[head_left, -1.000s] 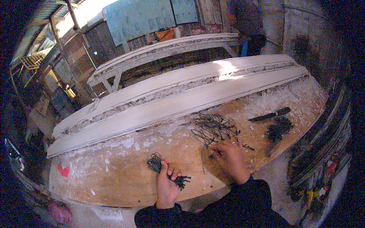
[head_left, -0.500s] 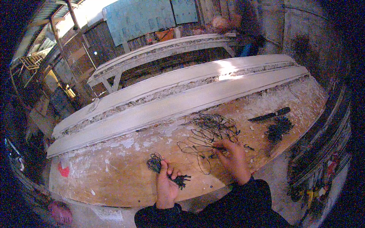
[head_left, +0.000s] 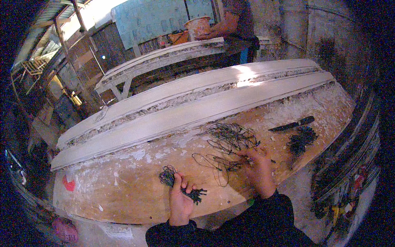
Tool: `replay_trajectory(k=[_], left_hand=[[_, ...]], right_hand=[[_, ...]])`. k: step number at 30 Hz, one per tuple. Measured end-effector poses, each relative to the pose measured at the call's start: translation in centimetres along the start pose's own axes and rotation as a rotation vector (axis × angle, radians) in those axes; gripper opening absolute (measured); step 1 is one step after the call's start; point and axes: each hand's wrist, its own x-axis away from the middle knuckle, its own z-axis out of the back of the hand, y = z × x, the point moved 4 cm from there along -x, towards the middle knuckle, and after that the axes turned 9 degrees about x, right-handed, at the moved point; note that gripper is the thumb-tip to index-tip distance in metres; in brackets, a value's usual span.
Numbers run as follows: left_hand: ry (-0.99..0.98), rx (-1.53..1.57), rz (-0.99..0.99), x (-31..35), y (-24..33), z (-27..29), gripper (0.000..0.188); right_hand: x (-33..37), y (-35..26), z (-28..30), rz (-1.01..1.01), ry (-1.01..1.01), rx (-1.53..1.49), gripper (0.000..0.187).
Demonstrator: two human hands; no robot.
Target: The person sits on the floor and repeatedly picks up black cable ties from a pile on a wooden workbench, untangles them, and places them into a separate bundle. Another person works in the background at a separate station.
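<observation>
My left hand [head_left: 181,199] is closed around a bundle of thin dark cords [head_left: 167,175]. Loops stick out above the fist and knotted or cut ends hang out below it. Just right of centre, my right hand [head_left: 259,168] is smeared by motion over the near edge of a loose tangle of the same cord [head_left: 232,136]; its fingertips are too blurred to show a grip. Strands spread left from it across the worn wooden board [head_left: 123,193]. Further right lie a dark knife [head_left: 293,124] and a dark bunch of cord [head_left: 302,140].
Long white-coated strips [head_left: 197,113] run along the board's far side. A red scrap [head_left: 68,183] lies at its left end. Beyond, a person [head_left: 238,29] holds a pale bucket [head_left: 197,28] at another bench, beside an orange container [head_left: 178,38]. A pink container [head_left: 65,230] sits at lower left.
My right hand has moved slightly right, away from the cord strands, and blurred. My left hand stays still with its bundle. The person behind has moved left with the bucket.
</observation>
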Motion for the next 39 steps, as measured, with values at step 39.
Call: replay_trajectory(k=[39], left_hand=[[-0.050, 0.040, 0.072, 0.4, -0.6, -0.6, 0.021]], right_hand=[[0.6, -2.6, -2.9, 0.142, -0.317, 0.154, 0.037]])
